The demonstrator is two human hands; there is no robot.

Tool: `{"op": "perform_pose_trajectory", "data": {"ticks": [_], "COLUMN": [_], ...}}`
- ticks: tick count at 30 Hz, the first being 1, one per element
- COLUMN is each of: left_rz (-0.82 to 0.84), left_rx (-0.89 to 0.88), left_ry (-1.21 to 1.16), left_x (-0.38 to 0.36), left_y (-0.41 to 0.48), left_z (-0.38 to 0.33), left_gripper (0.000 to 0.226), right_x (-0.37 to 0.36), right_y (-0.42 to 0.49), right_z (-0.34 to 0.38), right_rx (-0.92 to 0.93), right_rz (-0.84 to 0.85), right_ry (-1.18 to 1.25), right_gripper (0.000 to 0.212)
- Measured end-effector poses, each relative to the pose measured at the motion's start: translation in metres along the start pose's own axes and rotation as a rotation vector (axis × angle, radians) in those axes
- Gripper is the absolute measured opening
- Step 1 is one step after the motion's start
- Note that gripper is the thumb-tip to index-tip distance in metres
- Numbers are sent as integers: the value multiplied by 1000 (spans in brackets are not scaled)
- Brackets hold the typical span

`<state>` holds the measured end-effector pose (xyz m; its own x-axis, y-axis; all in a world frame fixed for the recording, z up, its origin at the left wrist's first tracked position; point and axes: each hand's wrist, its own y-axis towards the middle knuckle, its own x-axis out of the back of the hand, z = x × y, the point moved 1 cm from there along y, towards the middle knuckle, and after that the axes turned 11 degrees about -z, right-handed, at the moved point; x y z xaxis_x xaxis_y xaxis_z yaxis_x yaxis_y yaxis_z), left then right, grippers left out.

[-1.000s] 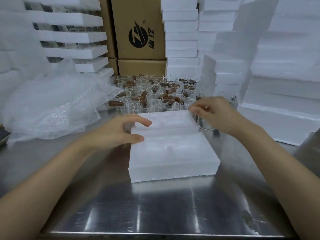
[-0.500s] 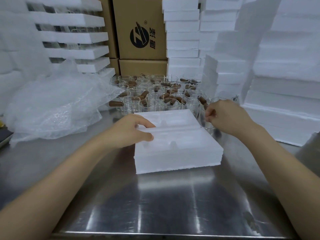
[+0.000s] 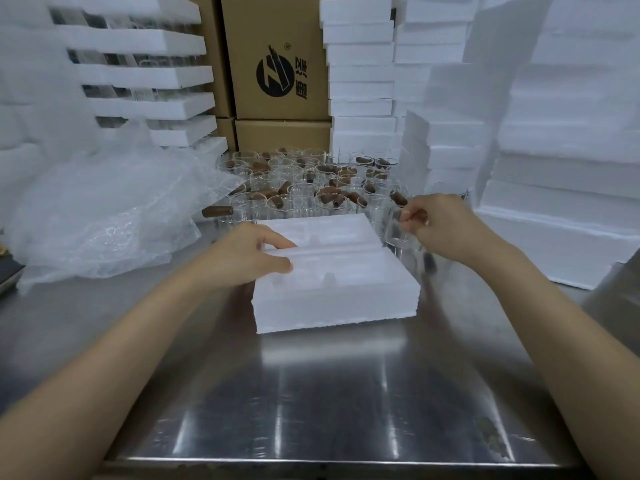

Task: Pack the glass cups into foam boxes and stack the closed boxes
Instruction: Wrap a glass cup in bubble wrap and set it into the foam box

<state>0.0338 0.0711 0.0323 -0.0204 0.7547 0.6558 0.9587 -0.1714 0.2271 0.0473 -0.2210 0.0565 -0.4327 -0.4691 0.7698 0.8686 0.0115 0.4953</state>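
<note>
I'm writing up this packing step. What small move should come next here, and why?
Probably carry the glass cup leftward and lower it into an empty recess of the foam box: the right hand pinches its rim beside the box, and the left hand steadies the box's edge.

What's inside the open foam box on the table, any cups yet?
Only empty moulded recesses show in the foam box; no cup. The left hand holds its left edge and hides that part. The right hand holds a glass cup just outside its right side.
</note>
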Motion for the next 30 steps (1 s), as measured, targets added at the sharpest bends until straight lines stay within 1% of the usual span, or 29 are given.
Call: {"op": "perform_pose_trajectory", "data": {"ticks": [2,3,5,6,7,9,10,11,12,13,14,15,17,18,20,21,23,24,25,27,28,29,30], "left_rz": [24,44,77,47,-9,-124,-126,-74,14,97,142,166,148,129,102,100,99,91,76,51,54,63,76], "left_rx": [-9,-7,31,41,41,55,94,139,163,174,183,192,187,185,192,190,203,219,234,260,265,263,257], "left_ry": [30,72,130,96,8,-254,-396,-527,-620,-675,-702,-738,-836,-902,-1005,-1016,-1012,-1022,-1041,-1097,-1108,-1101,-1079], "left_x": [2,5,12,16,18,15,10,1,-10,-21,-31,-38,-43,-42,-38,-37,-37,-37,-37,-36,-36,-35,-35], "left_y": [0,0,1,4,8,19,23,27,26,25,23,23,26,27,28,28,28,27,27,28,28,28,27], "left_z": [1,0,-7,-14,-23,-41,-49,-55,-59,-64,-68,-70,-66,-61,-54,-52,-49,-49,-49,-49,-49,-49,-49], "left_gripper": [23,29,55,66,67,50,54,66,76,78,74,63,45,43,48,44,26,20,18,22,29,35,40], "right_x": [4,5,6,5,5,4,3,2,-1,-4,-8,-12,-17,-20,-26,-29,-33,-34,-34,-34,-36,-38,-42], "right_y": [1,1,0,-2,-4,-10,-13,-17,-20,-23,-26,-28,-28,-28,-28,-29,-32,-32,-31,-29,-28,-28,-28], "right_z": [4,7,15,20,25,35,41,46,51,55,58,61,61,60,58,57,56,57,56,53,52,52,52], "right_rx": [21,36,79,108,137,205,248,297,346,393,430,456,495,525,587,606,585,533,454,264,167,99,65], "right_rz": [-57,-94,-179,-232,-285,-366,-389,-411,-436,-458,-475,-487,-499,-492,-463,-455,-460,-463,-450,-365,-301,-231,-167], "right_ry": [49,74,125,152,187,279,319,341,346,343,338,337,331,308,230,216,261,305,357,471,528,577,600], "right_gripper": [24,24,20,17,14,11,10,9,9,9,9,10,11,11,11,13,21,31,46,82,89,87,79]}}
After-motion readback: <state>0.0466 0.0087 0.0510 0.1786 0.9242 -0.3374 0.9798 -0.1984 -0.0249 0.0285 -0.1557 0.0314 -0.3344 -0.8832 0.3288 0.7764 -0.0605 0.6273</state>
